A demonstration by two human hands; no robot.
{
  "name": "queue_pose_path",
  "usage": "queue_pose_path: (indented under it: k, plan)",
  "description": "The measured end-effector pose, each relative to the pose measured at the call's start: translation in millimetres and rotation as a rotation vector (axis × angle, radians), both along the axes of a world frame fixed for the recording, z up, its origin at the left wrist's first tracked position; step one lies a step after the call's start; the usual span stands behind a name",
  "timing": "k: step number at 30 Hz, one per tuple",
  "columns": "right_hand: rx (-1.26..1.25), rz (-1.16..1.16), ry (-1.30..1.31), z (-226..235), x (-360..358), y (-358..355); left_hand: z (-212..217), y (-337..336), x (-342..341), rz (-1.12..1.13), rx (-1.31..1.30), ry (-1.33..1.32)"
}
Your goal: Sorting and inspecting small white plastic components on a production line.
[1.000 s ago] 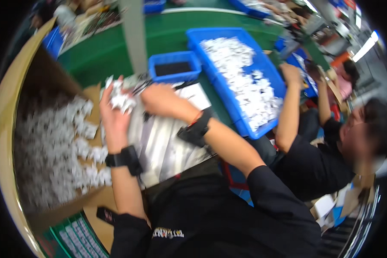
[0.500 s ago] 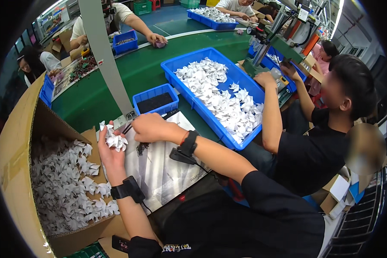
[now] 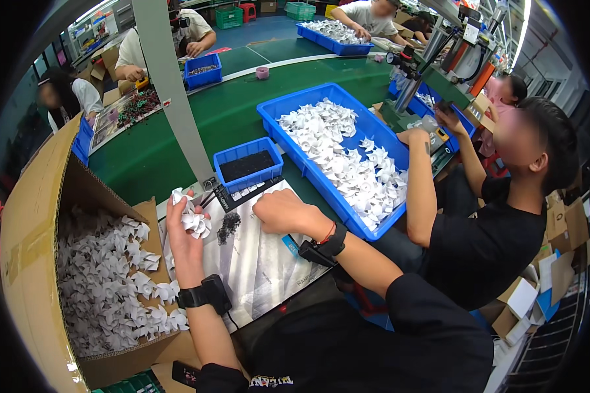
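Note:
My left hand (image 3: 187,243) is raised beside the open carton, fingers curled around a few white pinwheel-shaped plastic pieces (image 3: 195,221). To its right, my right hand (image 3: 285,211) hovers over a printed sheet (image 3: 252,272) with its fingers bent inward; what they hold, if anything, is hidden. Between the hands, a small heap of tiny black parts (image 3: 228,228) lies on the sheet. Just beyond, a small blue bin (image 3: 248,183) holds more black bits (image 3: 246,166). Many loose white pieces (image 3: 111,281) fill the cardboard carton (image 3: 36,229) at left.
A large blue tray (image 3: 308,171) of white pieces lies on the green table (image 3: 236,101). A grey post (image 3: 167,92) rises behind my left hand. At right, a co-worker (image 3: 498,229) sits close by at a bench press (image 3: 416,75). Other people work across the table.
My right hand has moved right, away from my left hand, which still holds the white pieces. Across the table, a co-worker's hand has drawn back from a small pink roll.

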State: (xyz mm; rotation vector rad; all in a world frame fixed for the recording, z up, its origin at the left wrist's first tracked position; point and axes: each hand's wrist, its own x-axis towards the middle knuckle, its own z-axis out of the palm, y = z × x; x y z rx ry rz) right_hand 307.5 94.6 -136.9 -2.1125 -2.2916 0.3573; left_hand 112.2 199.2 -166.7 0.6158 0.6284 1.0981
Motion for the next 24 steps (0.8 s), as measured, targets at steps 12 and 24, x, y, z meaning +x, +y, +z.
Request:
queue_pose_path:
  k: [12,24]
  plan:
    - [0.044,-0.027,0.002,0,8,-11,-1,0,-1,0.009,-0.002,-0.007]
    - [0.133,0.037,-0.032,-7,1,-15,-6,1,-3,-0.039,0.048,0.019]
